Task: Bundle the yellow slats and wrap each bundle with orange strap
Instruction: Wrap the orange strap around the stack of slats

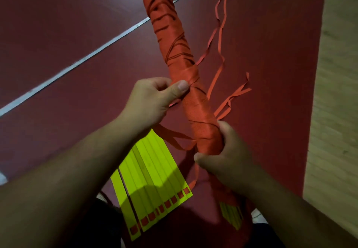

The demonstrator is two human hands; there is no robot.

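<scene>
Grips the bundle (166, 15) low in right hand (226, 151) with fingers curled round it, pinches orange strap (191, 75) against its middle with left hand (153, 98); wrapped almost end to end, probably near tying off; leaves loose yellow slats (155, 178) on floor beneath, unbundled.

i have just one camera, worn on the head. it looks forward and down, close over the left hand (153, 100) and right hand (226, 151).
</scene>
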